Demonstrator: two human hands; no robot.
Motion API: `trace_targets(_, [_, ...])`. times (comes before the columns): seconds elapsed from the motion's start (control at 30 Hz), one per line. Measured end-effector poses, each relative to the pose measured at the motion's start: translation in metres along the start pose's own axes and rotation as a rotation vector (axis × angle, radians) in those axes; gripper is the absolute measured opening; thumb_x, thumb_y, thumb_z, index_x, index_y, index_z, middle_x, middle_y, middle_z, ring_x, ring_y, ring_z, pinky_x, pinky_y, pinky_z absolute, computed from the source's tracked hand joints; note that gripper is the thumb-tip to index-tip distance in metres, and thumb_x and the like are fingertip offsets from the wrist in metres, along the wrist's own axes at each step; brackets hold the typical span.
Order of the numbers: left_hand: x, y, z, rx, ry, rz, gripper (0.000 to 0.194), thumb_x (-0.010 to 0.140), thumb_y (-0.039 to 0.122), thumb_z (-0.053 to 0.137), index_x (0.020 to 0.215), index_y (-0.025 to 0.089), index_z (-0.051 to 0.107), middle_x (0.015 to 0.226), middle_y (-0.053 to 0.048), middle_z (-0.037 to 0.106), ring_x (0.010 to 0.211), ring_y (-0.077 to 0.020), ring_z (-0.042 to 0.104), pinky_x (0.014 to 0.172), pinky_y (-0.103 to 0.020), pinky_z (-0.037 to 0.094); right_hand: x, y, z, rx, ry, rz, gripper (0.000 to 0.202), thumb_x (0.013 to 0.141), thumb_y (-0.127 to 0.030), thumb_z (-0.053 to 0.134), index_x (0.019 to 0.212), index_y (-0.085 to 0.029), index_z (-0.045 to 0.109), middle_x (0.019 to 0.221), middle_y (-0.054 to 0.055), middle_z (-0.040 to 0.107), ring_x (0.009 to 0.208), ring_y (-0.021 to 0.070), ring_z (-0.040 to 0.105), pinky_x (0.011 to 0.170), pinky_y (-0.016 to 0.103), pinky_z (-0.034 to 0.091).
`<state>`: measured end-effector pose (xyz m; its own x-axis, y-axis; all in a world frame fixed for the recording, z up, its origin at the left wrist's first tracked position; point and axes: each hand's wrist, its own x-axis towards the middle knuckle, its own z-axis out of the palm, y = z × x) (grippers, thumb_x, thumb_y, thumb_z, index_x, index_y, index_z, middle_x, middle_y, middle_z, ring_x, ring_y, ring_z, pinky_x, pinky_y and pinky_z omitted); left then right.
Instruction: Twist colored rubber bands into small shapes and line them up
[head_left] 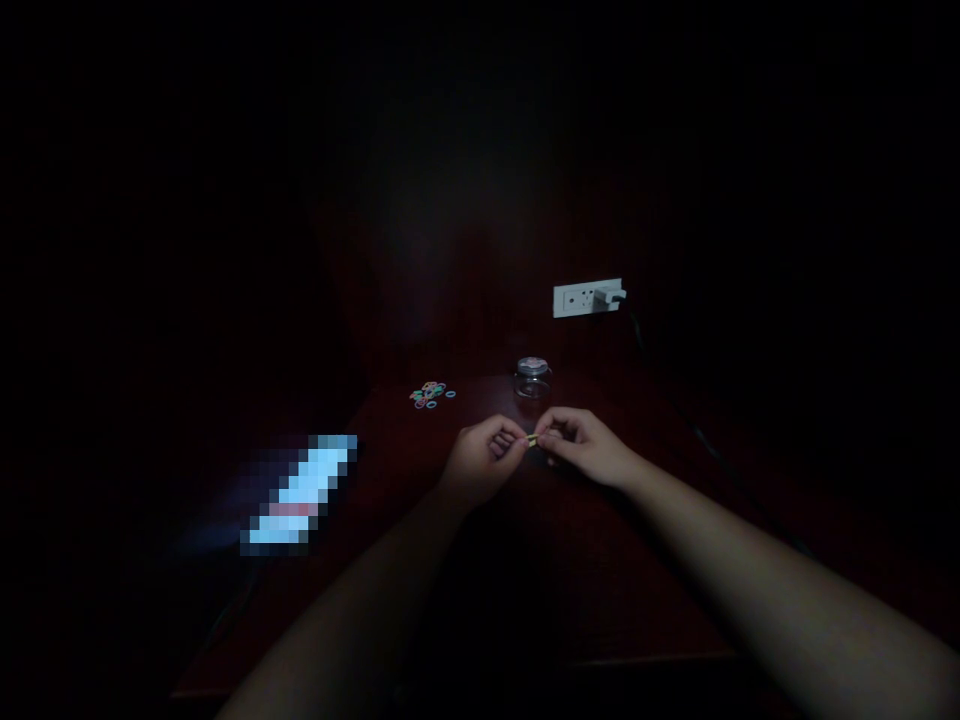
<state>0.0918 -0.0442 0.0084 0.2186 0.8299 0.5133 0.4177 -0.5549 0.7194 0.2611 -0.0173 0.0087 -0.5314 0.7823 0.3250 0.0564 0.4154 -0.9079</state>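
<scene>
A small yellow-green elastic band (532, 440) is pinched between both hands above the dark red table. My left hand (484, 457) grips its left end with thumb and forefinger, the other fingers curled. On the right end, my right hand (587, 446) closes in a like pinch. A loose pile of colourful elastic bands (429, 394) lies to the left, beyond my left hand. Just behind the hands stands a clear round jar (532, 388) with a lid on top.
A lit screen (304, 495), blurred out, is at the left of the table (600, 600). On the wall at the back right is a white socket plate (574, 299) with a plug (609, 297) in it. A dark cable runs down on the right. The surroundings are very dark.
</scene>
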Motion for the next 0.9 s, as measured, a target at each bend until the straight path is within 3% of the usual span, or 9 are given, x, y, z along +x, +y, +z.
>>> trace_targets(0.9, [-0.0003, 0.0002, -0.0007, 0.056, -0.026, 0.011, 0.013, 0.072, 0.025, 0.05, 0.075, 0.015, 0.057, 0.068, -0.001, 0.059, 0.057, -0.0071, 0.05, 0.052, -0.017, 0.04, -0.0004, 0.0012, -0.0019, 0.005, 0.015, 0.013, 0.016, 0.072, -0.029, 0.053, 0.076, -0.013, 0.051, 0.055, -0.002, 0.051, 0.048, 0.008, 0.047, 0.045, 0.02, 0.033])
